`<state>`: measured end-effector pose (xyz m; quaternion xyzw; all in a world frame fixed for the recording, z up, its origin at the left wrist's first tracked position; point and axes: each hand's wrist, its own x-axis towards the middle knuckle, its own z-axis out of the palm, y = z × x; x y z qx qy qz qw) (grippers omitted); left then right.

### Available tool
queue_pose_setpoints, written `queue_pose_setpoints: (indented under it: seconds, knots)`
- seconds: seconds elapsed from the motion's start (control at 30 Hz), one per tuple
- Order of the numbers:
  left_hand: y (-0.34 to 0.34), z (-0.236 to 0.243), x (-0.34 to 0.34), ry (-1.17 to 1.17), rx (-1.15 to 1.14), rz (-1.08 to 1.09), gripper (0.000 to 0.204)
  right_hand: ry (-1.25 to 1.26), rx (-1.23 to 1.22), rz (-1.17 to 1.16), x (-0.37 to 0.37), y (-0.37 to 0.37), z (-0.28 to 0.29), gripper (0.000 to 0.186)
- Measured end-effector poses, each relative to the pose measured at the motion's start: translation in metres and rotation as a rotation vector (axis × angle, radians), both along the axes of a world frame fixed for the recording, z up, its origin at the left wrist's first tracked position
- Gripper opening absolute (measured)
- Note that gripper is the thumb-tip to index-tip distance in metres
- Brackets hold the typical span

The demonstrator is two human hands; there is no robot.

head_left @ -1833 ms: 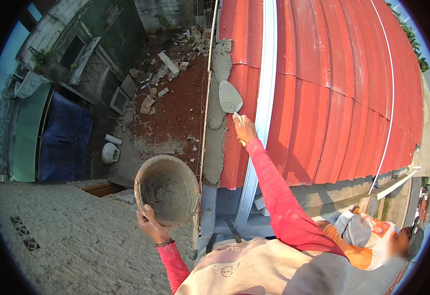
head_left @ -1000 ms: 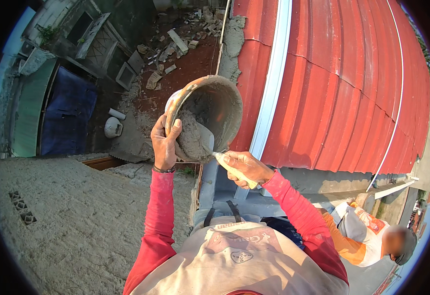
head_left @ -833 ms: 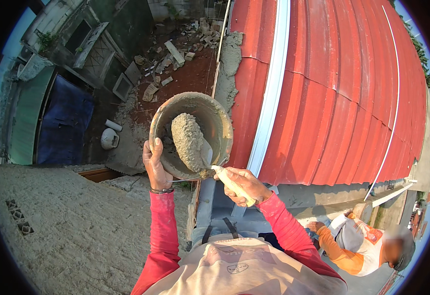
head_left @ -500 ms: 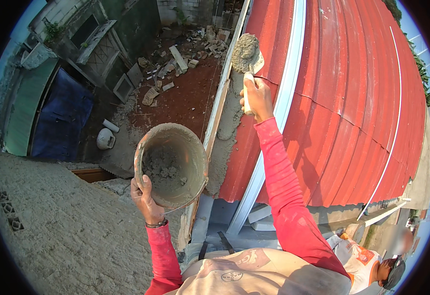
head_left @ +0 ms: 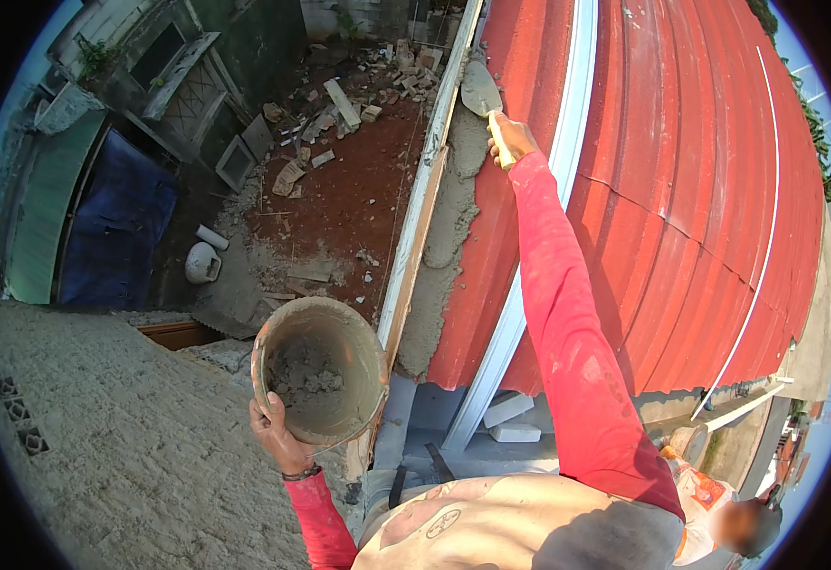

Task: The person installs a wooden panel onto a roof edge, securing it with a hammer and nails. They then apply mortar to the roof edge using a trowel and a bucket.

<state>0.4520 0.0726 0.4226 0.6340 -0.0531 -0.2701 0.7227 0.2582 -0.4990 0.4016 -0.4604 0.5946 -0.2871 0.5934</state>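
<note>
My left hand [head_left: 280, 432] grips the rim of a mortar-caked bucket [head_left: 363, 380], thumb over the edge. Some wet mortar [head_left: 311, 369] lies in its bottom. My right arm reaches far forward, and my right hand [head_left: 512, 141] is closed round the pale handle of a trowel [head_left: 481, 90]. The trowel's blade is mostly bare and sits at the far end of a strip of grey mortar [head_left: 446, 223]. That strip runs between a wooden board [head_left: 413, 252] and the red corrugated roof [head_left: 662, 190].
A pale metal strip [head_left: 572, 114] crosses the roof. Left of the board lies a lower yard of red soil [head_left: 349, 209] with rubble. A rough cement wall [head_left: 149, 408] stands at left. White blocks [head_left: 510, 408] lie below the roof edge. Another person [head_left: 705, 499] is at lower right.
My right hand has pushed the trowel forward to the mortar strip, and the lump of mortar has left its blade. The bucket in my left hand has shifted slightly left and down.
</note>
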Motion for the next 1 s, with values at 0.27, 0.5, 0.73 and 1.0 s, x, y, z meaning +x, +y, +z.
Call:
queue_pose_setpoints:
  seconds: [0.27,0.5,0.73,1.0]
  knots:
    - [-0.027,0.008,-0.021,-0.006,-0.076,-0.053,0.029,0.265,0.014,0.029,-0.036,0.15,-0.056,0.054]
    - [-0.027,0.025,-0.022,-0.056,-0.187,-0.159,0.024,-0.006,-0.047,0.087,-0.104,0.389,0.008,0.038]
    - [-0.029,0.056,-0.06,-0.281,-0.186,-0.602,0.055,0.769,-0.77,0.641,-0.104,0.477,0.097,0.036]
    - [-0.014,0.091,-0.055,-0.317,-0.298,-0.703,0.032,0.947,-0.922,0.684,-0.12,0.505,0.156,0.042]
